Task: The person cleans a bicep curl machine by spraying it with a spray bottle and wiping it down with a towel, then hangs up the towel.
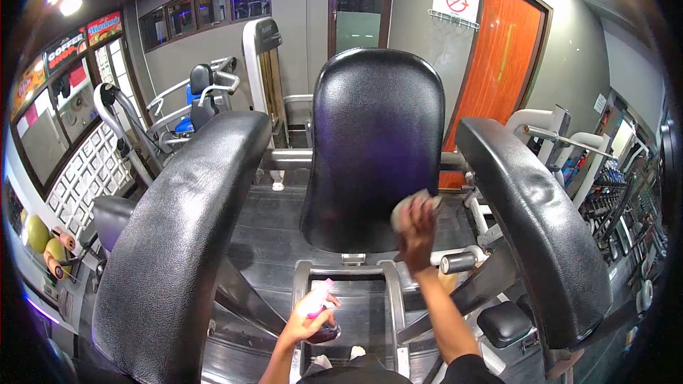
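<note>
My left hand (302,327) is wrapped round a small spray bottle (325,334) with a pink and white top and a dark lower part. It is low in front of me, over the metal frame (393,299) of a gym machine. In my right hand (418,238) is a pale, bunched cloth (400,211), at the lower right edge of the black padded backrest (377,135). Whether the cloth presses on the pad there is hard to tell. Long black padded armrests, one on the left (181,242) and one on the right (533,220), flank the backrest.
A weight-stack machine (263,64) and a blue-seated machine (203,92) stand behind on the left. A small black pad (504,323) and a roller (457,263) are low on the right. Dumbbell racks (612,199) line the right side. An orange door (498,64) is at the back.
</note>
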`<state>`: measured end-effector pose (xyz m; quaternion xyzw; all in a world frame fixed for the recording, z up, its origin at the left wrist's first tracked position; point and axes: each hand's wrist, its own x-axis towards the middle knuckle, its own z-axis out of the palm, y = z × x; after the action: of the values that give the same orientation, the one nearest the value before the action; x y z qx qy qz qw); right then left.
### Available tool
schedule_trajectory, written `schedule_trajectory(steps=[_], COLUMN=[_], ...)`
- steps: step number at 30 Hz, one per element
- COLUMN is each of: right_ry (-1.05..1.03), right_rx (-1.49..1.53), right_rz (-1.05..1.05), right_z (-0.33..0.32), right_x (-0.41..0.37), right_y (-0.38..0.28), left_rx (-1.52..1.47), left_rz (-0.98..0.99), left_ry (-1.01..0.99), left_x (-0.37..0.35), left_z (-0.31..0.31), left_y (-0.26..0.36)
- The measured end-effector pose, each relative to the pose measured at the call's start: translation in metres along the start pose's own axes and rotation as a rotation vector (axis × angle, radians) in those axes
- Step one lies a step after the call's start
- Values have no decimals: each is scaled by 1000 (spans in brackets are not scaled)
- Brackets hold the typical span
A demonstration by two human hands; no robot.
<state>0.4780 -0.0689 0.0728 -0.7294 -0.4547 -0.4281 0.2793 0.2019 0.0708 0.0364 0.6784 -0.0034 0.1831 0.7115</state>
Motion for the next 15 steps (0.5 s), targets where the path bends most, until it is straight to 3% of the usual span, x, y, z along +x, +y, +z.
schedule_trajectory(steps=[1, 2, 5, 6, 9, 12, 15], right_ry=[-86, -112, 26, 127, 74, 220, 374], right_rx=[-131, -84, -103, -118, -78, -102, -44], right_rz=[-77, -9, -103, -174, -72, -31, -55], right_z=[7, 15, 17, 19, -10, -17, -4], right_x=[-20, -33, 0, 21, 121, 217, 276], right_y=[-5, -11, -9, -7, -25, -21, -22], left_rx=[-7, -1, -13, -36, -69, 49, -49], left_rz=[-2, -2, 15, 22, 10, 22, -46], left_ry=[-1, -5, 7, 17, 5, -12, 31], left_x=[1, 2, 5, 5, 2, -4, -11], left_z=[2, 2, 5, 6, 6, 7, 9], left_y=[-1, -1, 1, 1, -7, 2, 12])
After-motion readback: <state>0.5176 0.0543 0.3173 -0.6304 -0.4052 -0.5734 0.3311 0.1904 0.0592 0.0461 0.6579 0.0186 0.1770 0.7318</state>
